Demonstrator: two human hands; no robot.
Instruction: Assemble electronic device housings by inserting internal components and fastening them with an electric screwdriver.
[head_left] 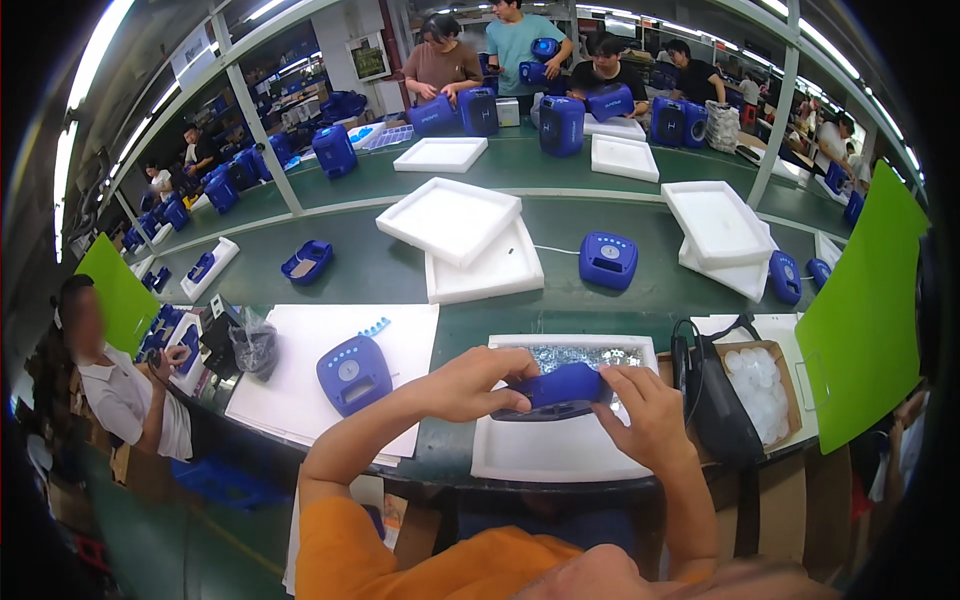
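Observation:
My left hand (pixel 478 384) grips the left end of a blue plastic speaker housing part (pixel 558 384), its fingers wrapped over the edge. My right hand (pixel 645 412) is closed on the right end, thumb below and fingers on top. The part is held tilted, a dark underside facing me, above a white foam tray (pixel 560 458). Many small silvery pieces, perhaps screws, fill the tray's far section (pixel 590 356). To the left, a blue speaker panel (pixel 353 374) with a round dial and a slot lies on white sheets (pixel 290 340), a light-blue button strip (pixel 374 328) by its top.
Stacked foam trays (pixel 480 270) and another blue panel (pixel 608 260) sit on the green conveyor (pixel 360 250) ahead. At right stand a black bag (pixel 722 400), a carton of white round pieces (pixel 757 390) and a green divider (pixel 862 330). A co-worker (pixel 120 385) is at left; several others work across the line.

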